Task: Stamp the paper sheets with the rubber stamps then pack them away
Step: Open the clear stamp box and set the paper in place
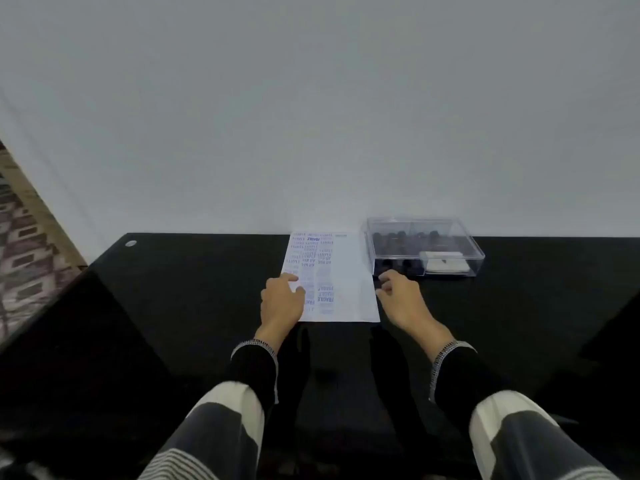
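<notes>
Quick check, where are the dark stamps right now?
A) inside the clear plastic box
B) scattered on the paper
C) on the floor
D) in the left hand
A: the dark stamps sit in rows inside the clear plastic box, which stands on the black table just right of the stamped paper sheet; none lies on the sheet.

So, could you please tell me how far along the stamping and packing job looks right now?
Stamping looks mostly done: the paper sheet carries columns of blue impressions, and dark stamps sit inside the clear box. In hand: the left hand rests on the sheet's left edge, the right hand at its right edge. Left: putting the sheet away.
</notes>
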Tool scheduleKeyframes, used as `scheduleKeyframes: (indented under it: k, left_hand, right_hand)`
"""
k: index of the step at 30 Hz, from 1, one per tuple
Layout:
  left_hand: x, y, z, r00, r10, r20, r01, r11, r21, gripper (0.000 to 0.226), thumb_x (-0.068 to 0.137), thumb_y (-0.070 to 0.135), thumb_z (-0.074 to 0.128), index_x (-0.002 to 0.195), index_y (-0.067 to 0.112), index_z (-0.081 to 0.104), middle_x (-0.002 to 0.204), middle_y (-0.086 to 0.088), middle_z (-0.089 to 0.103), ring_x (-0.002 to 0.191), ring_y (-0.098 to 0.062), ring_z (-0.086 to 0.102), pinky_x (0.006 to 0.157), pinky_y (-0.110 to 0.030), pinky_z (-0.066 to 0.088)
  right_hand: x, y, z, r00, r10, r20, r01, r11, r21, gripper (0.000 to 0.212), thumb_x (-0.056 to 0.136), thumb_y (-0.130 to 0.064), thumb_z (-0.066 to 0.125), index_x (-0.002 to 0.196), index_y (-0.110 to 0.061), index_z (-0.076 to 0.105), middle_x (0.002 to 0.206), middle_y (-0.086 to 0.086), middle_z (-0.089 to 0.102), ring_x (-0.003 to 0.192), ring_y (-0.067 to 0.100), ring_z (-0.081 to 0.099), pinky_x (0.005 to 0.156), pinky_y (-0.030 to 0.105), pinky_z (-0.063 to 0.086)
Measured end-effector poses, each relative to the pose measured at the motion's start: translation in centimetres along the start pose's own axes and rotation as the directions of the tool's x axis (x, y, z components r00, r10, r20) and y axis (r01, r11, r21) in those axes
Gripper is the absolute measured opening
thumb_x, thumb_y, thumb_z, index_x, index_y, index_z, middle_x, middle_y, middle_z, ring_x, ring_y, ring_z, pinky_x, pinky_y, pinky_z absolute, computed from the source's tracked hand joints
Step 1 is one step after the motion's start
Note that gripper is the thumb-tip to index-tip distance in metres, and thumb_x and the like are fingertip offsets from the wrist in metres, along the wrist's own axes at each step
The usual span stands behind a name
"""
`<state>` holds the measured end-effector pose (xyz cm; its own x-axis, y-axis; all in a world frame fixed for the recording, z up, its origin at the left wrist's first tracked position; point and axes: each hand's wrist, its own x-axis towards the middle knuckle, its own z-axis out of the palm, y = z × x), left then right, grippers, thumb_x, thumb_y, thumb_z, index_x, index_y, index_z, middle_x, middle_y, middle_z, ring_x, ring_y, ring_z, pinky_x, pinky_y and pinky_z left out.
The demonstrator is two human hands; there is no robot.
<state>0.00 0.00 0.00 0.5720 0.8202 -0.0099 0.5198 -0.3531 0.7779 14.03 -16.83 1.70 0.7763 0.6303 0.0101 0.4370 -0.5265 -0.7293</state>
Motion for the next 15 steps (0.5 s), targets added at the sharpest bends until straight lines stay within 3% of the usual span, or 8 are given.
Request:
scheduleKeyframes:
  k: [3,6,8,12,15]
  left_hand:
    - [0.6,-1.4,0.1,0.993,-0.096,-0.065,0.099,0.993,0.057,0.041,0.094,0.023,0.053,0.134,0.016,0.048,0.138,-0.013,0.040,0.124,-0.032,0.042,0.098,-0.045,0.045]
    - [1.6,-2.7,0.6,0.989,-0.136,-0.056,0.141,0.987,0.083,0.042,0.094,0.024,0.053,0.134,0.014,0.045,0.132,-0.011,0.045,0.122,-0.031,0.043,0.090,-0.039,0.045]
    - [2.2,-3.0,0.7,0.989,-0.133,-0.060,0.139,0.985,0.107,0.042,0.095,0.024,0.052,0.134,0.013,0.044,0.128,-0.011,0.049,0.123,-0.031,0.041,0.084,-0.035,0.041]
    - [3.9,-3.4,1.0,0.985,-0.165,-0.056,0.170,0.978,0.118,0.050,0.095,0.026,0.053,0.140,0.008,0.038,0.134,-0.013,0.049,0.122,-0.030,0.047,0.091,-0.040,0.046]
    - [4.8,-3.3,1.0,0.977,-0.211,-0.011,0.210,0.964,0.164,0.035,0.096,0.026,0.051,0.124,0.007,0.048,0.123,-0.011,0.054,0.104,-0.027,0.058,0.076,-0.036,0.048]
  right_hand:
    - [0.4,1.3,1.8,0.996,0.087,-0.029,-0.088,0.996,-0.021,0.037,0.093,-0.011,0.054,0.129,-0.003,0.049,0.126,0.015,0.055,0.110,0.025,0.054,0.092,0.032,0.043]
    - [1.1,2.3,3.4,0.983,0.182,-0.029,-0.182,0.983,-0.006,0.040,0.094,-0.012,0.055,0.130,0.001,0.045,0.128,0.019,0.051,0.117,0.030,0.050,0.096,0.036,0.042]
    - [1.7,2.5,4.0,0.979,0.196,-0.058,-0.197,0.980,-0.014,0.036,0.093,-0.014,0.057,0.123,0.003,0.048,0.124,0.021,0.052,0.113,0.031,0.052,0.093,0.037,0.044]
    - [2.8,2.5,5.0,0.971,0.230,-0.059,-0.230,0.973,-0.004,0.030,0.089,-0.020,0.064,0.105,0.003,0.055,0.106,0.017,0.058,0.096,0.029,0.058,0.079,0.038,0.050]
    - [3.3,2.1,5.6,0.963,0.264,-0.046,-0.266,0.964,-0.033,0.025,0.085,-0.022,0.069,0.091,-0.002,0.055,0.100,0.016,0.061,0.085,0.026,0.060,0.064,0.031,0.046]
